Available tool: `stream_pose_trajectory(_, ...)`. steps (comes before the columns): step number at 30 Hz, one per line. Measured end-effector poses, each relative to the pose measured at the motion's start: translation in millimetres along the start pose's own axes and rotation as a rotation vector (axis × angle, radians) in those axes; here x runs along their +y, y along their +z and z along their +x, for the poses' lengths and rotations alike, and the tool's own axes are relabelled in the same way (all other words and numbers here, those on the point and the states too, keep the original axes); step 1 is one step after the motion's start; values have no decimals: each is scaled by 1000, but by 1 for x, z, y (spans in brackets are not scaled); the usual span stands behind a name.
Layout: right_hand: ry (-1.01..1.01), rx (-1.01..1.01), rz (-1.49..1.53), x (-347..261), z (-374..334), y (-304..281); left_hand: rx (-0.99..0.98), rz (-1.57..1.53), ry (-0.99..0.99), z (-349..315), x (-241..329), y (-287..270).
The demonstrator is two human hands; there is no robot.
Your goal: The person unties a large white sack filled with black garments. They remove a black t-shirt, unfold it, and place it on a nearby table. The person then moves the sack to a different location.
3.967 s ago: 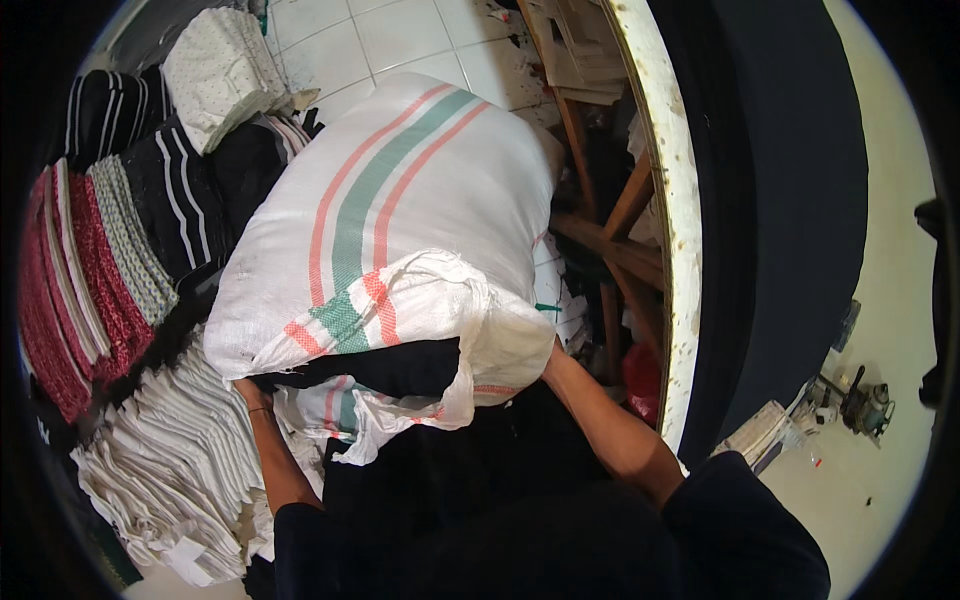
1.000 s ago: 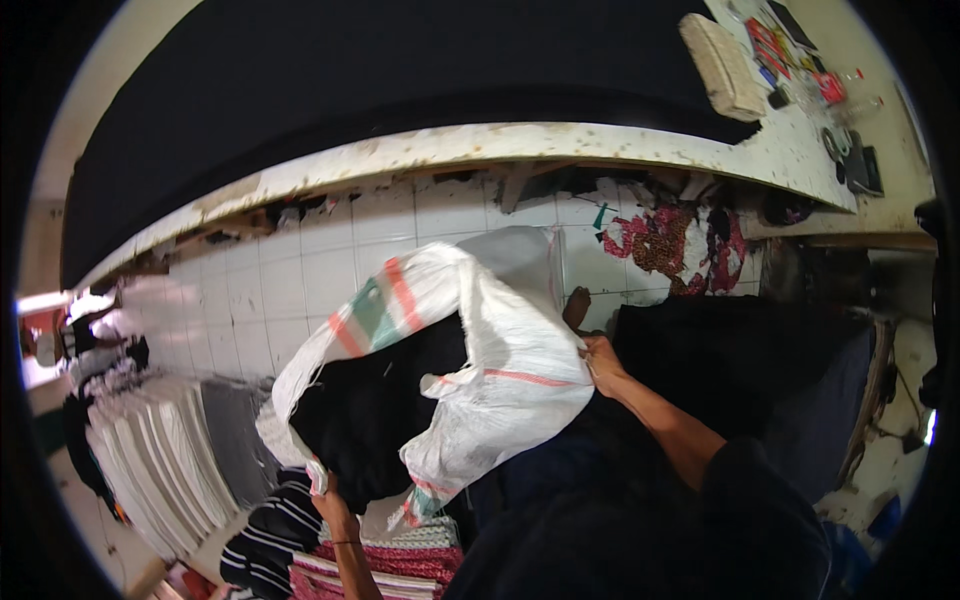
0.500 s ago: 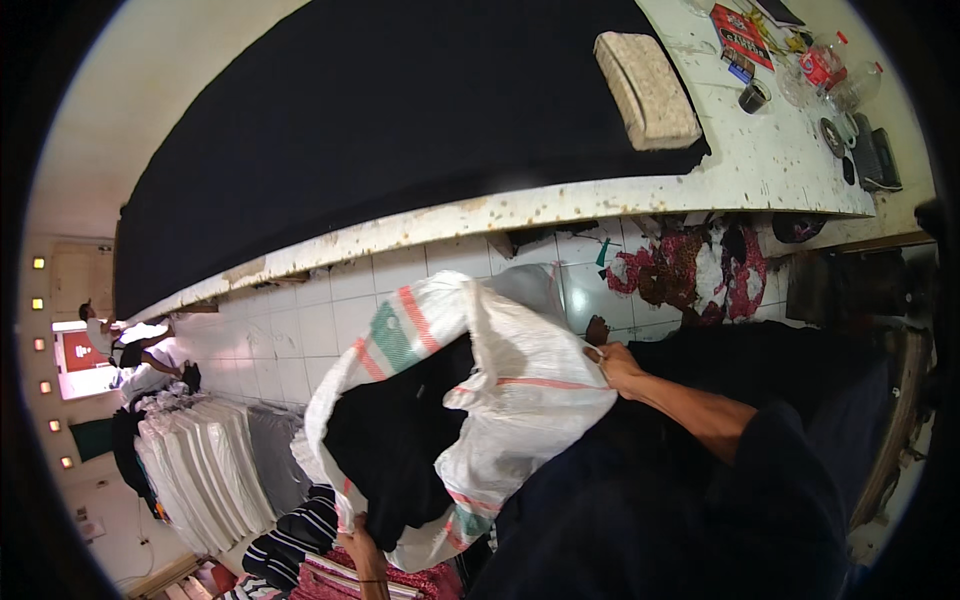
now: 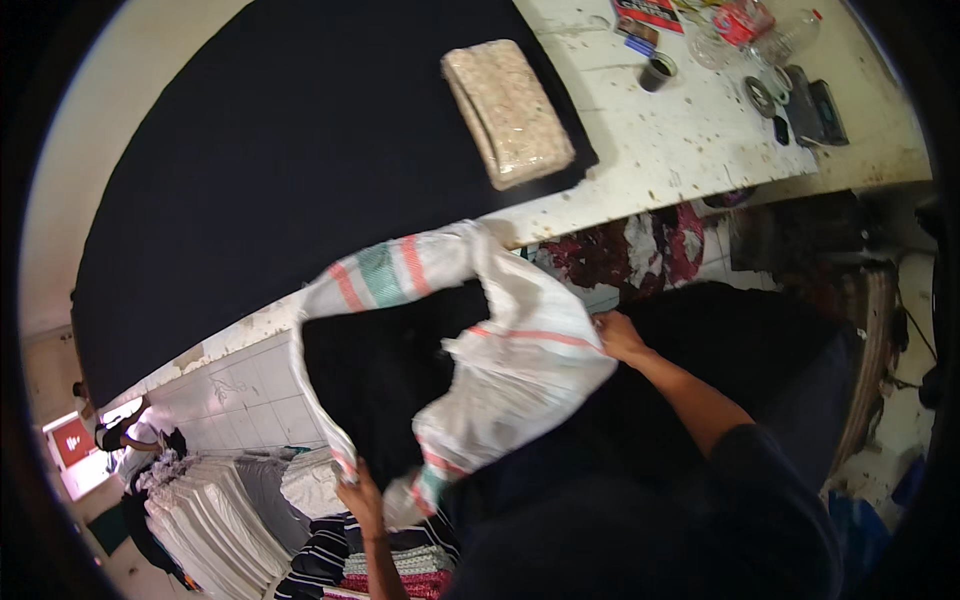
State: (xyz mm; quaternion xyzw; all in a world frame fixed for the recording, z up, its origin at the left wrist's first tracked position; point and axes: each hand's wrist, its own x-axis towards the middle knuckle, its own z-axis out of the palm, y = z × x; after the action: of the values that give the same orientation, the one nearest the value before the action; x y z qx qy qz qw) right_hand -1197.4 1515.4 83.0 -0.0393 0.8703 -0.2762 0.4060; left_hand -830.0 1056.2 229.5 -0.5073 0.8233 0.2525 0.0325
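A large white woven sack (image 4: 520, 360) with red and green stripes hangs open in front of me, with dark fabric (image 4: 385, 375) inside its mouth. My left hand (image 4: 362, 497) grips the sack's lower rim near the bottom of the picture. My right hand (image 4: 618, 335) pinches the sack's right edge, over a pile of black cloth (image 4: 760, 350). The sack's mouth faces left and up, toward a long worktable (image 4: 690, 160).
The worktable carries a wide black cloth sheet (image 4: 290, 170), a beige rectangular block (image 4: 508, 112), a small dark cup (image 4: 657, 72), bottles and small items at the far right. Stacks of folded white and striped garments (image 4: 230, 510) lie on the tiled floor at lower left. Another person (image 4: 115, 435) bends there.
My view has swung up from the floor stacks toward the table. The sack has been lifted and turned, its mouth wider, and my right hand has moved further right along its edge.
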Motion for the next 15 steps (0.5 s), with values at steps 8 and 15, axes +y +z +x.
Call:
stream_pose_trajectory(8, -27, 303, 284, -102, 10, -13, 177, 148, 168, 75, -12, 30)
stream_pose_trajectory(15, -455, 464, 87, -152, 6, 56, 135, -28, 268, 80, -25, 36)
